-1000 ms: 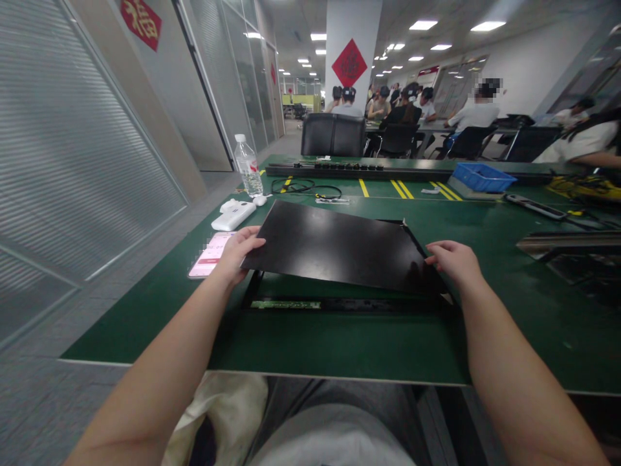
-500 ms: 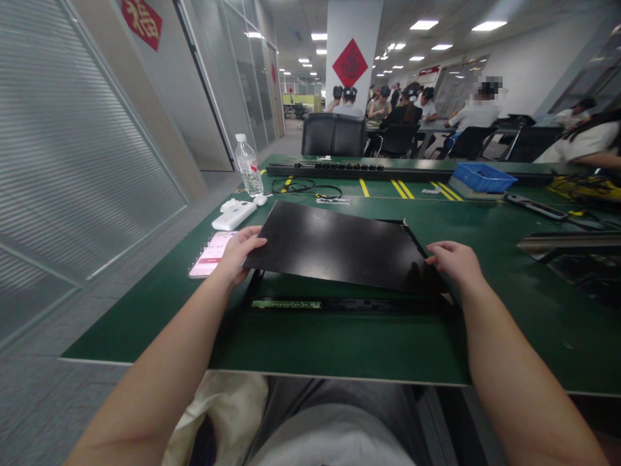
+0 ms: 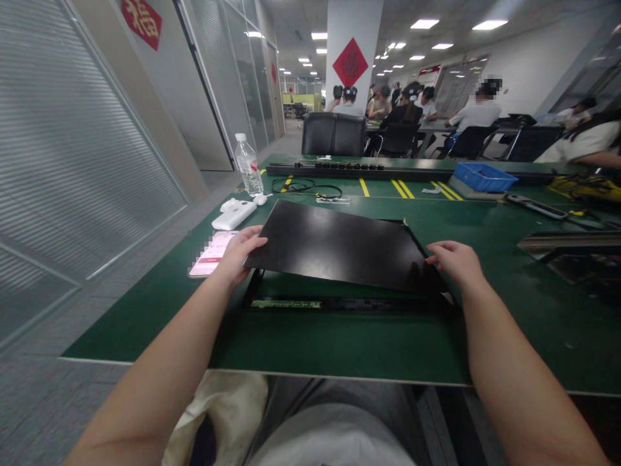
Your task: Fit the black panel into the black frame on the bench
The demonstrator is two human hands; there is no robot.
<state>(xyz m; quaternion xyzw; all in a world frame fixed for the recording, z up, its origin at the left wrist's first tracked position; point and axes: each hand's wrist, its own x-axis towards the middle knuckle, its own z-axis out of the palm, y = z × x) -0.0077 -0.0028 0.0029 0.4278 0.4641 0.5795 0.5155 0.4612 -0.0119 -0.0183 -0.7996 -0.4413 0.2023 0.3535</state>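
Note:
A flat black screen panel [image 3: 325, 243] lies tilted over a thin black frame [image 3: 378, 305] on the green table. My left hand [image 3: 240, 254] grips the panel's left edge, thumb on top, and holds that side raised above the frame. My right hand [image 3: 453, 260] is at the right side, its bent fingers closed on the frame's rim where the panel's right edge meets it. A green circuit strip [image 3: 286, 304] shows along the near bar of the frame. The panel hides most of the frame's far side.
Left of the panel lie a phone [image 3: 209, 257] and a white device [image 3: 234, 215], with a water bottle [image 3: 249, 167] behind. A black cable [image 3: 303, 186] and a blue tray [image 3: 484, 177] are farther back. Dark metal parts [image 3: 575, 249] lie at right. Several people sit beyond.

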